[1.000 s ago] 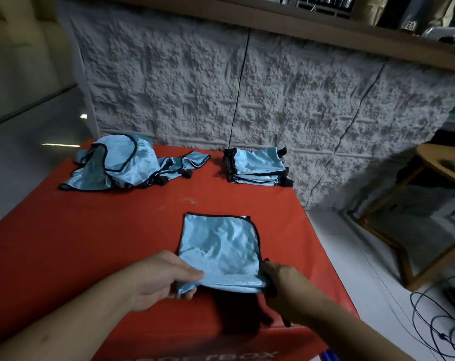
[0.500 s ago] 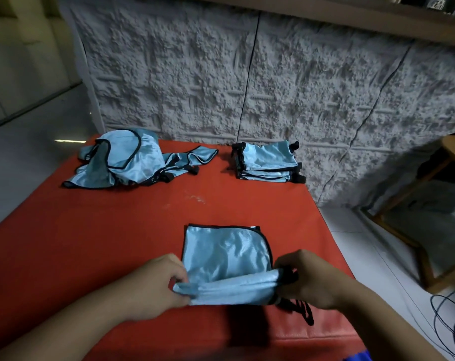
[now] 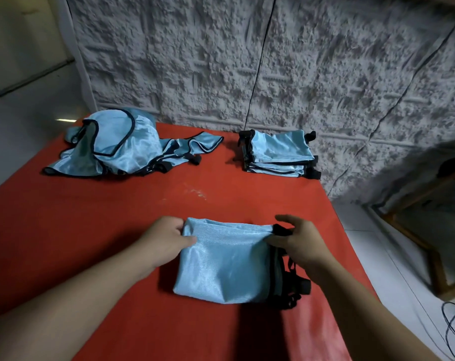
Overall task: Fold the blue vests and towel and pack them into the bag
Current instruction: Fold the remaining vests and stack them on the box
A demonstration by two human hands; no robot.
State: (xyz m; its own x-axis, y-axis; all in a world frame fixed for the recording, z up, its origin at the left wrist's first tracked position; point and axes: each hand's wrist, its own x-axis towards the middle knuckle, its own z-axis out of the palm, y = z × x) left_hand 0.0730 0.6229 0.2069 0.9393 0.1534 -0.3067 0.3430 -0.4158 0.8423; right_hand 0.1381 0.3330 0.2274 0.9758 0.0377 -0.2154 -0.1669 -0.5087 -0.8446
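A folded blue vest [image 3: 226,259] lies on the near part of the red mat [image 3: 65,230], roughly square, its fold edge running left to right along the far side and its black straps bunched at the right edge. It sits between the two hands. The left hand [image 3: 164,241] grips the far left corner, thumb on top of the cloth and fingers curled round its edge. The right hand [image 3: 299,243] pinches the far right corner at a black strap, thumb on the cloth, index finger raised and partly straight. At the far right of the mat, against the textured grey wall [image 3: 273,74], stands one stack of folded vests [image 3: 278,155]; how many it holds I cannot tell. At the far left lies one loose heap of unfolded vests [image 3: 117,147], number also unclear.
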